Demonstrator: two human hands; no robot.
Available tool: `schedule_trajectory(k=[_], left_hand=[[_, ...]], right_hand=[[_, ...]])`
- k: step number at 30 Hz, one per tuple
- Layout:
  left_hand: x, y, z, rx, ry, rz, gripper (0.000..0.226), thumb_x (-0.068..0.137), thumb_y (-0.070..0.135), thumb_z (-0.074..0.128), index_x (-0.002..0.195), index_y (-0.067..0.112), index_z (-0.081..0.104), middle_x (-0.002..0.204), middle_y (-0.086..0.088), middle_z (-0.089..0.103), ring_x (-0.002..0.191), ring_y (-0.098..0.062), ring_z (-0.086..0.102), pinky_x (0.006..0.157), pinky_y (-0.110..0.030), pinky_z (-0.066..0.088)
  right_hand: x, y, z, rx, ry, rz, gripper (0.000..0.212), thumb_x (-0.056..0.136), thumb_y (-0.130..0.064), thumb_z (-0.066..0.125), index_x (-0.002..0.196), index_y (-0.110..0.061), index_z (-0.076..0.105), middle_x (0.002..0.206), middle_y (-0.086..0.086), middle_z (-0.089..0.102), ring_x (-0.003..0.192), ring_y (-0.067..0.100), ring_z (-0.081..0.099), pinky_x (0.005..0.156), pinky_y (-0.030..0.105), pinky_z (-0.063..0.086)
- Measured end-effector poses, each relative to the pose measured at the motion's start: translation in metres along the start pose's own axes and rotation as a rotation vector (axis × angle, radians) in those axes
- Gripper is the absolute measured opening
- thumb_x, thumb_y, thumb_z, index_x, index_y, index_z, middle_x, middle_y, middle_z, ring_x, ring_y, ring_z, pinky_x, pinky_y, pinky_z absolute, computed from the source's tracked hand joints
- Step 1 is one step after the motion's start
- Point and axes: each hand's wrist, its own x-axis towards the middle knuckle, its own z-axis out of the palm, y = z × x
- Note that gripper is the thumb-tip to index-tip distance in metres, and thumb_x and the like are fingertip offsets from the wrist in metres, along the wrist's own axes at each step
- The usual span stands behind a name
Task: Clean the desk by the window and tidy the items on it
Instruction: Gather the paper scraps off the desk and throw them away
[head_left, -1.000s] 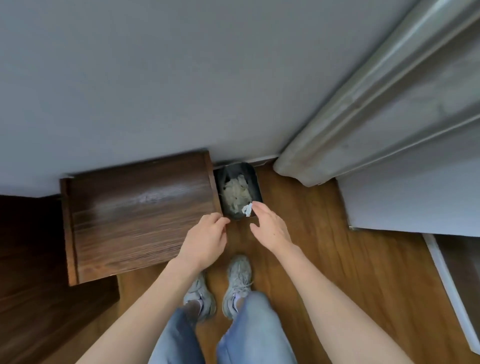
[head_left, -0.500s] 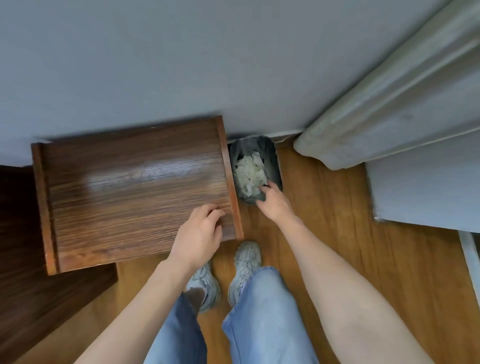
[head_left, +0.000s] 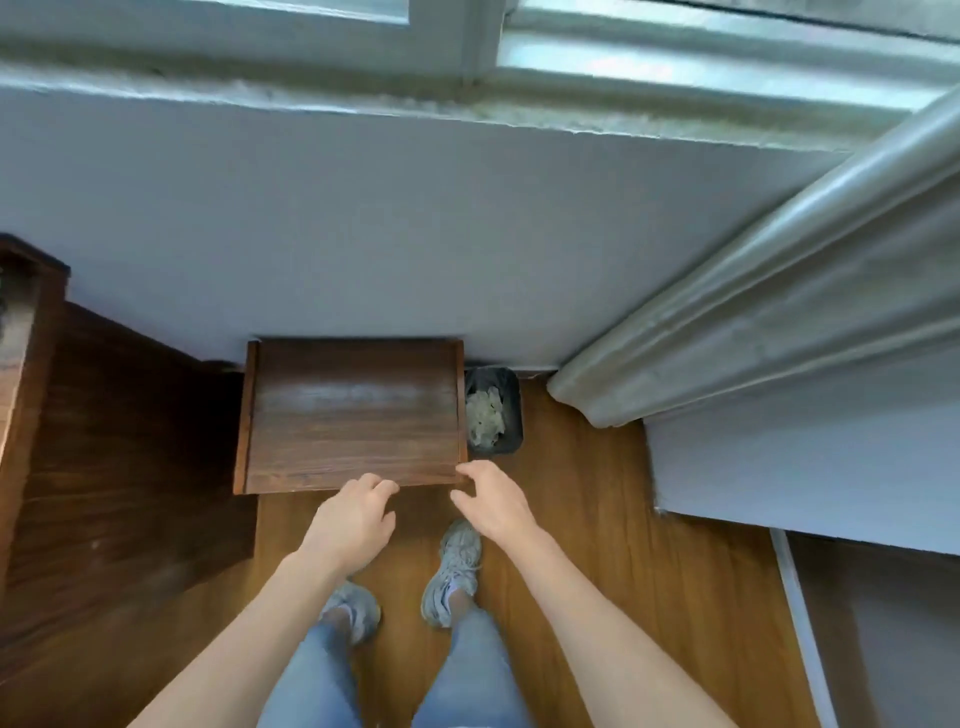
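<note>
Two bare hands hang over the near edge of a small wooden tabletop (head_left: 353, 415) in the middle of the frame, and the step in hand looks like finishing the tidy after rubbish has gone into the bin. Largest first: the pale wall fills the upper half under a window sill, a grey curtain (head_left: 769, 317) sweeps down the right side, and warm wood floor (head_left: 597, 545) runs along the bottom. The tabletop sits flush against the wall; its dark grained surface carries no items that I can see, only a pale sheen across its middle that could be glare or a film of dust. To do this well, I judge the surface wants a full wipe along the grain, corner to corner, and a check of the raised side edges where crumbs lodge. Just beside its right edge stands a small black bin (head_left: 493, 410), lined and part-filled with crumpled pale paper. The left hand (head_left: 353, 519) is loosely curled, fingers bent at the front edge and holding nothing; the right hand (head_left: 493, 501) is slack and half-spread, also empty, its fingertips near the front right corner.
</note>
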Motion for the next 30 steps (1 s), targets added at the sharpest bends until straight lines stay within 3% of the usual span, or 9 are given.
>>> schedule_trajectory(k=[9, 17, 30], left_hand=[[-0.093, -0.086, -0.019, 0.161, 0.001, 0.119, 0.042, 0.097, 0.027, 0.044, 0.137, 0.017, 0.046, 0.134, -0.007, 0.051, 0.122, -0.026, 0.046, 0.097, -0.04, 0.046], [-0.182, -0.198, -0.042, 0.247, 0.028, 0.226, 0.041, 0.097, 0.027, 0.043, 0.136, 0.016, 0.047, 0.133, -0.01, 0.052, 0.121, -0.028, 0.048, 0.097, -0.041, 0.046], [-0.264, -0.288, -0.047, 0.152, 0.114, 0.084, 0.042, 0.097, 0.027, 0.042, 0.137, 0.016, 0.045, 0.133, -0.01, 0.051, 0.121, -0.028, 0.047, 0.098, -0.04, 0.043]], right_hand=[[-0.069, -0.13, 0.075, -0.12, 0.031, -0.048, 0.048, 0.096, -0.033, 0.051, 0.141, -0.019, 0.047, 0.142, 0.004, 0.05, 0.129, 0.024, 0.047, 0.104, 0.038, 0.04], [-0.128, -0.239, 0.179, 0.02, 0.101, 0.033, 0.046, 0.095, -0.035, 0.052, 0.139, -0.022, 0.048, 0.142, 0.001, 0.051, 0.129, 0.021, 0.048, 0.104, 0.038, 0.04], [-0.143, -0.338, 0.251, -0.106, 0.065, -0.193, 0.044, 0.096, -0.037, 0.053, 0.138, -0.023, 0.05, 0.141, 0.0, 0.051, 0.128, 0.02, 0.049, 0.102, 0.036, 0.042]])
